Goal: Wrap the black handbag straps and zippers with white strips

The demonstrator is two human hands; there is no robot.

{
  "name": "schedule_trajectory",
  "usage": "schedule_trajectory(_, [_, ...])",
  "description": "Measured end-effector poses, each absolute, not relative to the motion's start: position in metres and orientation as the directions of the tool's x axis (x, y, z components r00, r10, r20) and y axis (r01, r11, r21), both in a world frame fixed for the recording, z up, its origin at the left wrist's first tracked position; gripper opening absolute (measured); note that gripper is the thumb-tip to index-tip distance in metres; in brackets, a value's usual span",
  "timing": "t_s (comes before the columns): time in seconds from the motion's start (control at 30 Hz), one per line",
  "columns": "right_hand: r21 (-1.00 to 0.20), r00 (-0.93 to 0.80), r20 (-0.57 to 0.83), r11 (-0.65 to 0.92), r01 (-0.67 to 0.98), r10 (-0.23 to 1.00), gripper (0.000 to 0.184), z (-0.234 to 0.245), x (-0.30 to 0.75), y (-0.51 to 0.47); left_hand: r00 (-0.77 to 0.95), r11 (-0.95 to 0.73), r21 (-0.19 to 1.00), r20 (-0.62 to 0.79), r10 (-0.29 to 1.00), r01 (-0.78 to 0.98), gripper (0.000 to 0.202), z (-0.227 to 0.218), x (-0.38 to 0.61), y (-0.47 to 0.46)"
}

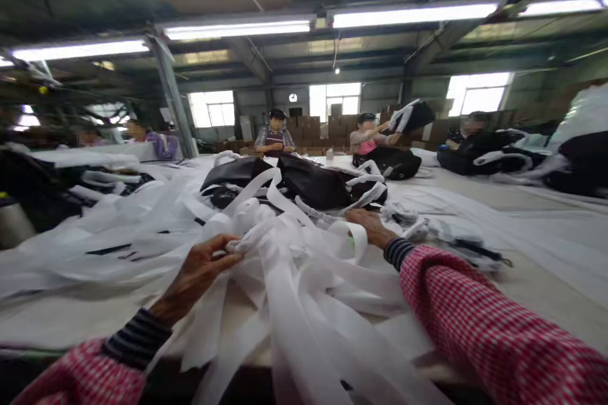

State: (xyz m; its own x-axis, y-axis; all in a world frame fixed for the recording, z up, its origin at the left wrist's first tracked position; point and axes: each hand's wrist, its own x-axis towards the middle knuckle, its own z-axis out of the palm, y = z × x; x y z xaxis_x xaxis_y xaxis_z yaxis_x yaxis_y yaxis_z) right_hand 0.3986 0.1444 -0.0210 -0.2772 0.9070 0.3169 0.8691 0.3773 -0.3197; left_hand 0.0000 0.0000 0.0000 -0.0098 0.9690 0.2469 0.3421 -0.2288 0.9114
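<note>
A tangled heap of white fabric strips covers the near part of a long worktable and hangs over its front edge. My left hand pinches a bunched end of the white strips between thumb and fingers. My right hand lies palm down further in on the heap, its fingers pressed on the white strips near a small green spot. Both arms wear red checked sleeves with dark striped cuffs. Just behind the heap lies a black fabric bag with white strips draped over it.
More black bags and white pieces lie along the table to the far end. Several other people sit or stand at the far side, one lifting a black-and-white piece. Cardboard boxes are stacked at the back wall. A steel post stands left.
</note>
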Motion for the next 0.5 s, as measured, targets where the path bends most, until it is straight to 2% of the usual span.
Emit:
schedule_trajectory(0.17, [-0.373,-0.221,0.342,0.348,0.86,0.913,0.012,0.014,0.408,0.147,-0.06,-0.114,0.991,0.118,0.991,0.064,0.046,-0.003,0.006,0.005])
schedule_trajectory(0.23, [-0.464,-0.17,0.363,0.336,0.82,0.916,0.015,0.032,0.411,0.142,-0.043,-0.105,0.994,0.107,0.993,0.031,0.047,-0.007,0.011,0.006])
schedule_trajectory(0.3, [-0.659,-0.036,0.397,0.312,0.684,0.917,0.02,0.053,0.412,0.133,-0.008,-0.12,0.992,0.121,0.993,0.024,0.047,-0.006,0.018,0.007])
schedule_trajectory(0.37, [-0.821,0.168,0.435,0.313,0.477,0.885,0.022,0.076,0.408,0.121,0.014,-0.149,0.989,0.149,0.989,0.009,0.047,0.005,0.023,0.006])
schedule_trajectory(0.43, [-0.853,0.301,0.489,0.376,0.362,0.819,0.026,0.099,0.396,0.103,0.005,-0.206,0.978,0.206,0.978,-0.034,0.047,0.024,0.023,0.006])
schedule_trajectory(0.5, [-0.817,0.247,0.558,0.471,0.334,0.793,0.031,0.116,0.373,0.076,-0.036,-0.275,0.957,0.273,0.961,-0.091,0.044,0.046,0.017,0.007])
